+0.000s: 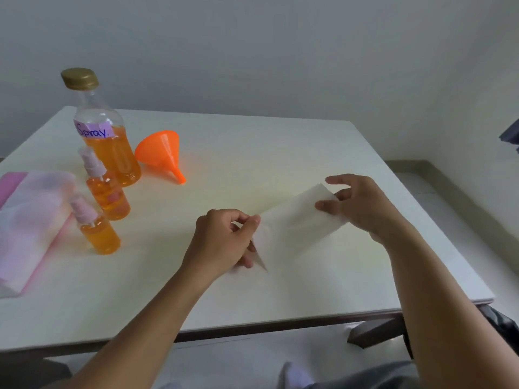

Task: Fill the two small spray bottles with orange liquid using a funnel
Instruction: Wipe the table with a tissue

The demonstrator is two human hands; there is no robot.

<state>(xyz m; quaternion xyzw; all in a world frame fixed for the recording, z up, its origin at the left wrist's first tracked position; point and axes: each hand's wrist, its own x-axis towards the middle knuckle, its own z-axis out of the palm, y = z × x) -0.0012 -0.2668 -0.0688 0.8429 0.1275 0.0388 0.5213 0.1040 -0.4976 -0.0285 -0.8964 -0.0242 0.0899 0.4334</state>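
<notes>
1. Mid-worktop, your left hand [224, 240] pinches the near end of a folded white paper tissue [297, 220]. Your right hand [362, 209] pinches its far end, spreading it over the white worktop [280, 290], likely to wipe up.
2. By the left edge, beside a pink tissue packet [31, 220], the nearer small clear spray bottle [98, 234] and the farther small clear spray bottle [109, 197] stand upright, orange-filled, sprayers on: filling looks done.
3. Toward the far left corner, the gold-capped clear bottle [109, 153] carries a purple label [94, 130] reading "Spray."; the orange plastic funnel [160, 153] lies tipped beside it, set aside.

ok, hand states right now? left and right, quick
Left hand: pinches one end of the white tissue.
Right hand: pinches the other end between thumb and fingers.
</notes>
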